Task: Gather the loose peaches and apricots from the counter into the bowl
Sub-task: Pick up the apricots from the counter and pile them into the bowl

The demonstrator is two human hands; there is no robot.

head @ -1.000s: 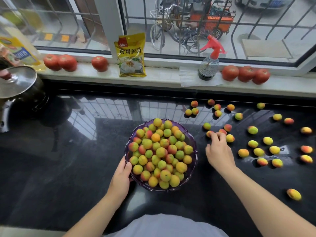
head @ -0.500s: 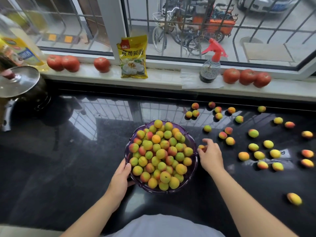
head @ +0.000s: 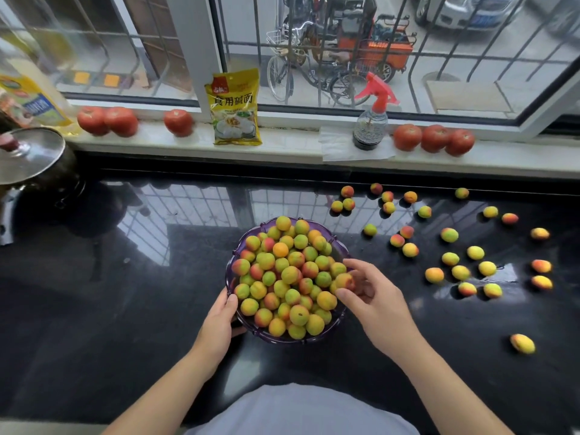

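A purple bowl (head: 233, 257) heaped with small yellow, green and red fruit stands at the middle of the black counter (head: 125, 309). My left hand (head: 219, 321) holds the bowl's near-left rim. My right hand (head: 370, 302) is over the bowl's right edge and pinches one red-yellow fruit (head: 344, 281) between thumb and fingers, just above the heap. Several loose fruit (head: 450, 259) lie scattered on the counter to the right, and one (head: 522, 343) lies alone nearer the front.
A lidded pot (head: 31, 158) stands at the far left. On the window sill are tomatoes (head: 106, 120), a yellow packet (head: 234, 108), a spray bottle (head: 370, 120) and more tomatoes (head: 434, 139). An oil bottle (head: 31, 102) stands back left.
My right hand picked a fruit off the counter right of the bowl and carried it left, over the bowl's right edge. The left hand stayed on the rim.
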